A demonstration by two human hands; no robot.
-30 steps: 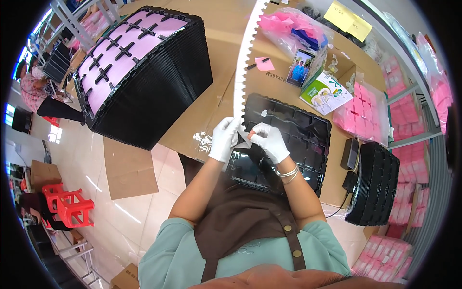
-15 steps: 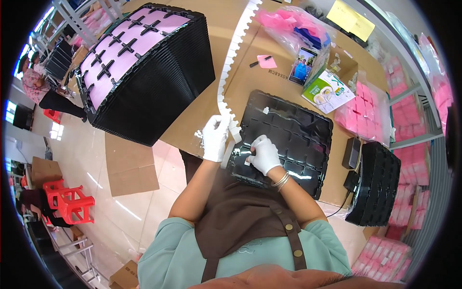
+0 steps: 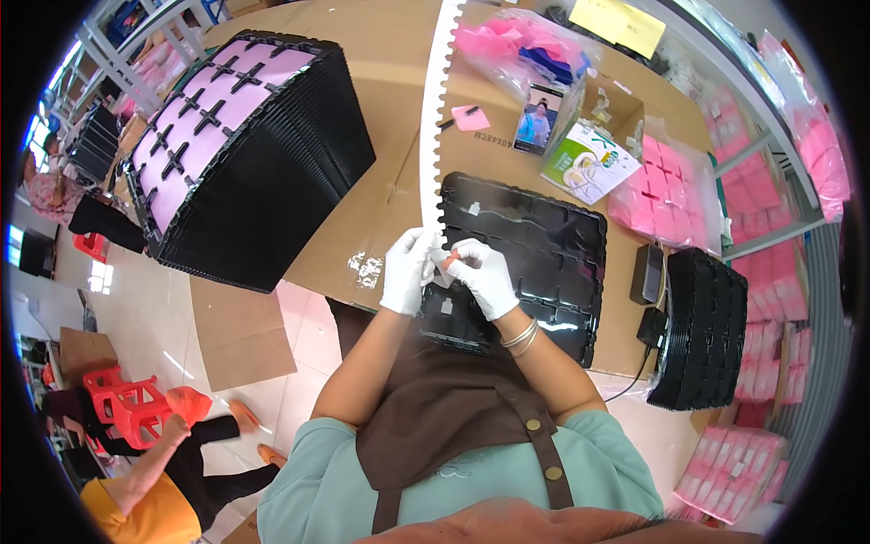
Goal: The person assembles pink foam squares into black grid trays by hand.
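A long white label strip [image 3: 431, 136], toothed along its right edge, runs from the far edge of the cardboard-covered table down to my hands. My left hand [image 3: 406, 272], in a white glove, is closed around its lower part. My right hand [image 3: 485, 279], gloved with bare fingertips showing, pinches at the strip's lower end beside the left fingers. Under and right of my hands lies a black plastic tray [image 3: 535, 258] with moulded compartments. One small white label [image 3: 474, 208] sits near its far left corner, another [image 3: 446, 306] near its near left corner.
A tall stack of black trays [image 3: 281, 172] with pink contents on top stands left. Beyond the tray are a phone [image 3: 538, 118], an open box [image 3: 594, 163] and pink packages [image 3: 666, 186]. More black trays [image 3: 702, 326] stand right. A person in a yellow top [image 3: 145, 503] is lower left.
My right hand has lifted off the tray and moved left to the strip, leaving a white label on the tray. The strip is straighter. A person in yellow has appeared at lower left.
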